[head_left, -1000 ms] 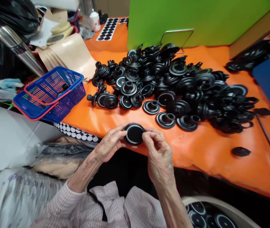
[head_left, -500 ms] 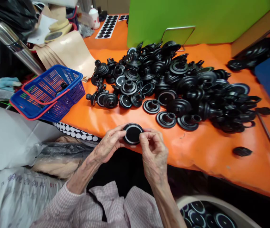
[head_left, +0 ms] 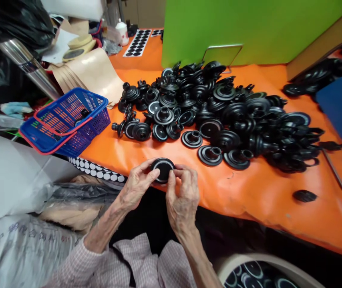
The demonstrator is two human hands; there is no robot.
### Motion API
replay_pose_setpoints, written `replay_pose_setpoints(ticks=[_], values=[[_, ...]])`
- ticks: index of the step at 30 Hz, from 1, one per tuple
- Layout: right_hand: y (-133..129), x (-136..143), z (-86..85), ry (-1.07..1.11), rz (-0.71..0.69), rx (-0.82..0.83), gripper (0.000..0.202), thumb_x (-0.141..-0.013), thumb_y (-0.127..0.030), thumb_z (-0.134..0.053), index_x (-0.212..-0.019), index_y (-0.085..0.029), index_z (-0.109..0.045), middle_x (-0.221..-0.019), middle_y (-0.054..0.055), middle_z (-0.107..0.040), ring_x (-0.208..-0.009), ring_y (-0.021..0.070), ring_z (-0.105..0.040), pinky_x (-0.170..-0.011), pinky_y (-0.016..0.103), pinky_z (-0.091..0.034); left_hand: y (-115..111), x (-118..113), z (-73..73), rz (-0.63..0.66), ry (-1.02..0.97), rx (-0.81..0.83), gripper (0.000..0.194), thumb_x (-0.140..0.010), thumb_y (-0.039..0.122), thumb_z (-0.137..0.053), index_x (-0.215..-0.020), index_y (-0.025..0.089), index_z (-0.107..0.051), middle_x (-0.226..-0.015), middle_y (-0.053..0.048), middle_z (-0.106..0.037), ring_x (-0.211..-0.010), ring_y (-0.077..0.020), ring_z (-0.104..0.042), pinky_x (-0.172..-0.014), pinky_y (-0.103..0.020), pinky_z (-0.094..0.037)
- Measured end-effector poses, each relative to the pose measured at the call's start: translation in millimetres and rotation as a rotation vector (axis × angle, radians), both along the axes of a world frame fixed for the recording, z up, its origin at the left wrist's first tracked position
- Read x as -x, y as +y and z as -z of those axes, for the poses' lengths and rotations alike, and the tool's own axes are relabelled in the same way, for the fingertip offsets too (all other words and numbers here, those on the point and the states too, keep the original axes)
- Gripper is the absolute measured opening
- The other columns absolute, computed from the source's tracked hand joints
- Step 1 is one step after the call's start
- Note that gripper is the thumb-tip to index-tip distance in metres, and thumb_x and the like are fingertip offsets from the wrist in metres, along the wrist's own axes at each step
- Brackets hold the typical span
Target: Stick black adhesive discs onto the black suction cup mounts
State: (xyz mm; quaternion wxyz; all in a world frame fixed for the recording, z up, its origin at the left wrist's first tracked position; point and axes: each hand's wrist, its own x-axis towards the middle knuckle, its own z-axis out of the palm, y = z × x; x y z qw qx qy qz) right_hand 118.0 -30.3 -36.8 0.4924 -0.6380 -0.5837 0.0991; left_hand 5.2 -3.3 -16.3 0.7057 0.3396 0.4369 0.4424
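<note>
Between my hands, at the front edge of the orange-covered table, is a round black disc (head_left: 163,169) with a pale ring near its rim. My left hand (head_left: 139,182) grips its left side, thumb lying on the face and fingers behind. On the right side, the thumb and bent fingers of my right hand (head_left: 183,192) pinch the rim. The disc's underside is hidden. Beyond it spreads a heap of black round parts (head_left: 201,96), many with a stepped base and short neck; one such part (head_left: 210,155) stands close by.
A blue plastic basket (head_left: 65,120) with red handles stands left of the heap. Sheets of round black stickers (head_left: 137,42) lie at the back, before a green panel (head_left: 219,32). A pale tub (head_left: 228,264) of black discs sits below right. A small dark piece (head_left: 304,195) lies rightward.
Both hands have shifted slightly left in view with the disc. My right hand has come closer to my left, its thumb at the disc's lower right rim. The camera view has moved a little.
</note>
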Motion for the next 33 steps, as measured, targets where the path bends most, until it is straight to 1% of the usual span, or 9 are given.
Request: replay_pose_setpoints(ticks=[5,12,15,18,21,23,26,29,33], values=[[2.3,7.3,7.5,0.032,0.012,-0.008,0.012,-0.094,-0.025,-0.044,-0.086,-0.021,-0.053,-0.096,0.009,-0.058,-0.091,0.0209,-0.06,-0.077,0.037,-0.053,0.3,7.0,0.6,-0.008,0.019,-0.038,0.037,-0.081,0.03,-0.068,-0.114,0.016,-0.065,-0.112,-0.009,-0.068,-0.099,-0.0221,-0.065,-0.083,-0.03,-0.054],[19.3,16.6,2.9,0.687,-0.202,0.307,0.022,-0.085,-0.043,-0.058,-0.086,-0.021,-0.056,-0.081,0.003,-0.062,-0.076,0.0183,-0.063,-0.067,0.032,-0.056,2.4,27.6,-13.0,0.0,0.091,-0.021,0.044,-0.078,0.037,-0.069,-0.116,0.015,-0.064,-0.115,-0.011,-0.067,-0.093,-0.0227,-0.066,-0.073,-0.031,-0.058],[25.2,28.4,-10.3,0.75,-0.265,0.294,0.022,-0.089,-0.041,-0.051,-0.09,-0.021,-0.058,-0.083,0.002,-0.063,-0.077,0.0167,-0.064,-0.074,0.031,-0.055,18.5,55.5,-36.0,-0.063,0.259,-0.031,0.051,-0.074,0.041,-0.072,-0.118,0.015,-0.064,-0.113,-0.01,-0.069,-0.096,-0.0235,-0.067,-0.077,-0.031,-0.058],[25.6,33.7,-17.6,0.708,-0.308,0.318,0.024,-0.09,-0.04,-0.046,-0.098,-0.021,-0.058,-0.09,0.004,-0.063,-0.081,0.0169,-0.064,-0.075,0.03,-0.054,55.5,97.8,-71.1,-0.342,0.479,-0.209,0.061,-0.068,0.048,-0.074,-0.121,0.02,-0.062,-0.112,-0.006,-0.07,-0.093,-0.0234,-0.068,-0.078,-0.036,-0.059],[17.1,25.6,-20.3,0.55,-0.329,0.349,0.023,-0.091,-0.039,-0.044,-0.088,-0.02,-0.058,-0.085,0.003,-0.061,-0.08,0.0178,-0.063,-0.072,0.029,-0.052,85.8,133.8,-107.9,-0.568,0.955,-0.441,0.066,-0.076,0.056,-0.062,-0.133,0.023,-0.052,-0.125,-0.004,-0.063,-0.096,-0.0206,-0.066,-0.085,-0.045,-0.055],[14.7,15.2,-20.3,0.433,-0.333,0.368,0.023,-0.092,-0.037,-0.043,-0.085,-0.021,-0.058,-0.082,0.003,-0.06,-0.077,0.0176,-0.062,-0.07,0.029,-0.05,90.3,142.1,-118.8,-0.676,1.194,-0.524,0.072,-0.073,0.053,-0.065,-0.135,0.022,-0.048,-0.134,-0.006,-0.054,-0.097,-0.0193,-0.065,-0.093,-0.048,-0.05],[29.9,4.9,-16.5,0.247,-0.338,0.326,0.022,-0.093,-0.031,-0.042,-0.085,-0.02,-0.059,-0.082,0.005,-0.061,-0.076,0.018,-0.061,-0.069,0.03,-0.05,83.8,126.9,-96.3,-0.462,1.266,-0.648,0.048,-0.081,0.048,-0.056,-0.119,0.019,-0.061,-0.113,-0.006,-0.064,-0.089,-0.0166,-0.065,-0.09,-0.039,-0.053],[63.1,10.1,-10.1,-0.039,-0.316,0.148,0.025,-0.092,-0.019,-0.039,-0.102,-0.015,-0.062,-0.1,0.012,-0.062,-0.091,0.0224,-0.059,-0.08,0.035,-0.05,84.8,98.6,-41.5,-0.15,1.207,-0.621,0.043,-0.081,0.043,-0.055,-0.115,0.018,-0.063,-0.108,-0.009,-0.064,-0.099,-0.0225,-0.063,-0.095,-0.041,-0.05],[106.9,22.0,-0.7,-0.545,-0.296,-0.051,0.048,-0.085,-0.007,-0.045,-0.131,-0.018,-0.052,-0.132,0.015,-0.054,-0.12,0.0318,-0.044,-0.096,0.048,-0.04,103.3,74.7,14.3,-0.246,1.227,-0.585,0.054,-0.076,0.038,-0.062,-0.125,0.019,-0.057,-0.129,-0.014,-0.044,-0.119,-0.0316,-0.05,-0.102,-0.051,-0.042]])
